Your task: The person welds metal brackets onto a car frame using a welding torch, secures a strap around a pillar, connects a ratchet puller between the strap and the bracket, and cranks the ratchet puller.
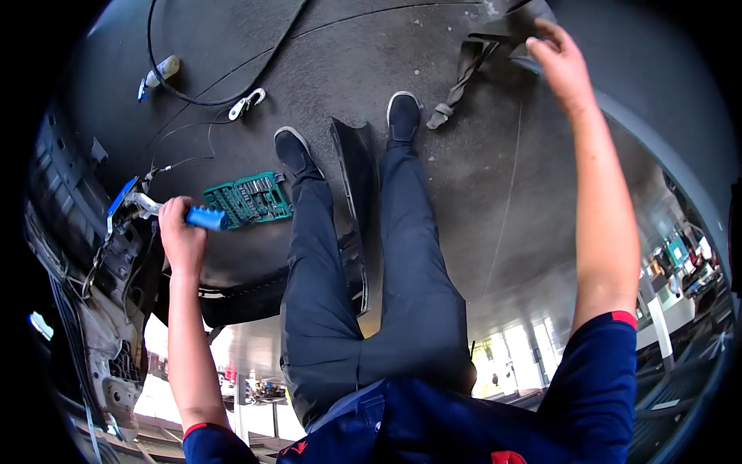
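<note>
My left hand point(184, 236) is wrapped round the lever of a tool with a blue grip point(207, 217); the grip's end sticks out past my fingers. The tool's metal head point(143, 205) and a blue part lie beside the stripped car body point(116, 340) at the left. On the upper right, my right hand point(558, 63) is raised with thumb and fingers apart, close to a dark strap or cloth point(506, 35). Nothing shows between its fingers. A twisted length point(464, 85) of that dark material hangs down onto the floor.
An open green socket set point(249, 199) lies on the floor left of my feet. A long black panel point(355, 174) stands between my legs. A spray bottle point(164, 69), a metal hook point(247, 104) and a looping black cable point(267, 66) are at the upper left.
</note>
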